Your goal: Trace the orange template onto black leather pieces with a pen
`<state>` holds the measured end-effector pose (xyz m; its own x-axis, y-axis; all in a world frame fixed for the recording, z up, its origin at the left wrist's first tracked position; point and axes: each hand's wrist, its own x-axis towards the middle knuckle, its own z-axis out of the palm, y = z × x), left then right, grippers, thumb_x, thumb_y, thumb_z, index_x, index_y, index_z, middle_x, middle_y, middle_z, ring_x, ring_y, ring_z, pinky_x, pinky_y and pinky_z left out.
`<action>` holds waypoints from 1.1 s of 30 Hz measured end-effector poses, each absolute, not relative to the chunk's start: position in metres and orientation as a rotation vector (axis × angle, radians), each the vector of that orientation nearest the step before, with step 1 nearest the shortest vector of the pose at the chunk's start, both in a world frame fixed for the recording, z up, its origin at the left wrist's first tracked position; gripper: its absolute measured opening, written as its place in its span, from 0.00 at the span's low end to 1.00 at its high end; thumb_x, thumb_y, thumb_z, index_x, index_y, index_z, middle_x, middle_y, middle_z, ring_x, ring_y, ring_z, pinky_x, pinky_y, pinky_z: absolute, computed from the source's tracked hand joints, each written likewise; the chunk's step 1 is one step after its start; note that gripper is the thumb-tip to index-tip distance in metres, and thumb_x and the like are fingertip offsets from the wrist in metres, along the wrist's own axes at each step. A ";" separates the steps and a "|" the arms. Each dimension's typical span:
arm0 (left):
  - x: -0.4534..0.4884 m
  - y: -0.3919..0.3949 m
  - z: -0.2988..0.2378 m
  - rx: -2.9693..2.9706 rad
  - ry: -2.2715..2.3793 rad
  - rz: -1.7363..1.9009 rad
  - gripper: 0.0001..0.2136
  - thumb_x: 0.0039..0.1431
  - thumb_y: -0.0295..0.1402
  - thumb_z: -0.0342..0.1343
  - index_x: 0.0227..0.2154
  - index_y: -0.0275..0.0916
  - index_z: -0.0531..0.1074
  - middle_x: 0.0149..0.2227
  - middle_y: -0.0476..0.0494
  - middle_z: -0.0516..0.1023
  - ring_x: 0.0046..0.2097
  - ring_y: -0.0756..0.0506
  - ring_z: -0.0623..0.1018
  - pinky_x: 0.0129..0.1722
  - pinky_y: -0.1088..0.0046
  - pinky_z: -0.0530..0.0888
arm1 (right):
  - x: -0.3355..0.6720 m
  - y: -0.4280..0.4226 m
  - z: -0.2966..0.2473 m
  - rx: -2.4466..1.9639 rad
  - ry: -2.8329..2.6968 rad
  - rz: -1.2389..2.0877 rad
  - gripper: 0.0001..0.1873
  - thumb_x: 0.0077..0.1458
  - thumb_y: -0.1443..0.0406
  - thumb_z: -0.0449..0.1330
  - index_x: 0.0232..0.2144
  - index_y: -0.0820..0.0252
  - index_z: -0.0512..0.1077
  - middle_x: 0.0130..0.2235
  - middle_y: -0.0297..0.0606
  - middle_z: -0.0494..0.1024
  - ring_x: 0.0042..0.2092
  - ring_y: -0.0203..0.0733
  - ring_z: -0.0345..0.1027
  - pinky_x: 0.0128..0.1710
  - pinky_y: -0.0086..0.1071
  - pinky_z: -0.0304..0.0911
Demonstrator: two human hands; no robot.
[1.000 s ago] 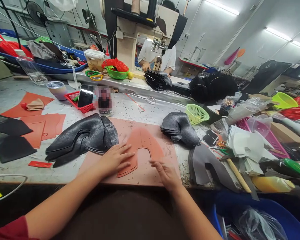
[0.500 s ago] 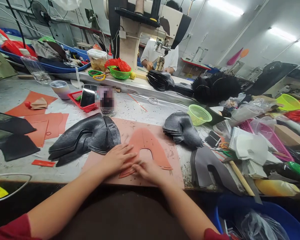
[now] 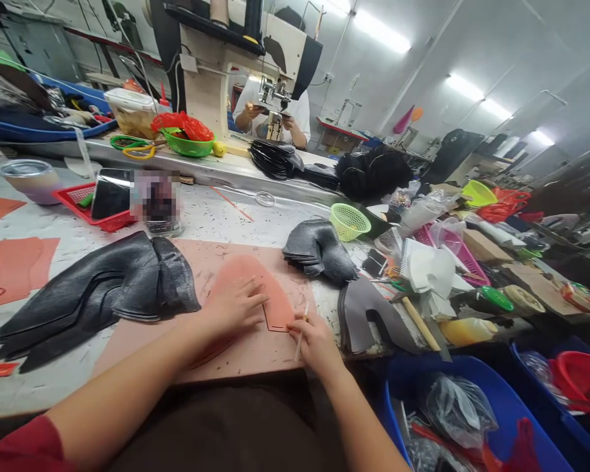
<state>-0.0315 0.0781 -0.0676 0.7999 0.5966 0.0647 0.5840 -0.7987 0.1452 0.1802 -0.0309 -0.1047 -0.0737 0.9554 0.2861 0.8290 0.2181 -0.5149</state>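
An orange U-shaped leather pattern piece (image 3: 253,278) lies on a pink cutting mat (image 3: 211,262) at the table's front edge. My left hand (image 3: 233,305) rests flat on the piece, fingers spread. My right hand (image 3: 312,337) is closed around a thin white pen-like stick (image 3: 301,328), its tip at the right leg of the piece. A pile of black leather pieces (image 3: 98,288) lies left of the mat. A smaller black stack (image 3: 319,249) lies to the right.
Grey cut pieces (image 3: 368,314) overhang the edge at right, next to a green basket (image 3: 349,221), tools and a pink tray (image 3: 459,252). A red tray (image 3: 96,206) with a phone stands behind. Blue bins (image 3: 476,419) sit below right. Another person works at a sewing machine (image 3: 236,65) across.
The camera view swung to the right. My right hand moved from the piece's left leg to its right leg and now shows a thin stick. My left hand stayed pressing the piece.
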 end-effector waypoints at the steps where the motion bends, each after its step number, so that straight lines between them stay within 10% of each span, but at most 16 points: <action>1: -0.026 0.080 -0.073 2.871 0.889 0.181 0.19 0.54 0.42 0.55 0.49 0.45 0.69 0.54 0.39 0.68 0.58 0.35 0.63 0.55 0.55 0.62 | 0.179 -0.031 -0.106 -1.637 -1.924 0.284 0.10 0.52 0.71 0.56 0.33 0.54 0.75 0.39 0.42 0.73 0.43 0.45 0.67 0.44 0.40 0.64; 15: -0.022 0.089 -0.097 2.843 0.831 0.300 0.20 0.56 0.48 0.50 0.48 0.47 0.70 0.54 0.41 0.68 0.58 0.36 0.62 0.56 0.57 0.61 | 0.201 -0.023 -0.087 -1.500 -1.698 0.579 0.14 0.59 0.63 0.49 0.41 0.55 0.73 0.39 0.40 0.76 0.41 0.41 0.70 0.42 0.36 0.65; 33: -0.021 0.088 -0.091 2.872 0.826 0.205 0.20 0.56 0.46 0.51 0.49 0.45 0.70 0.55 0.38 0.67 0.58 0.34 0.63 0.54 0.55 0.63 | 0.221 0.003 -0.065 -1.612 -1.552 1.227 0.17 0.54 0.54 0.49 0.28 0.60 0.70 0.21 0.33 0.71 0.25 0.36 0.66 0.30 0.30 0.63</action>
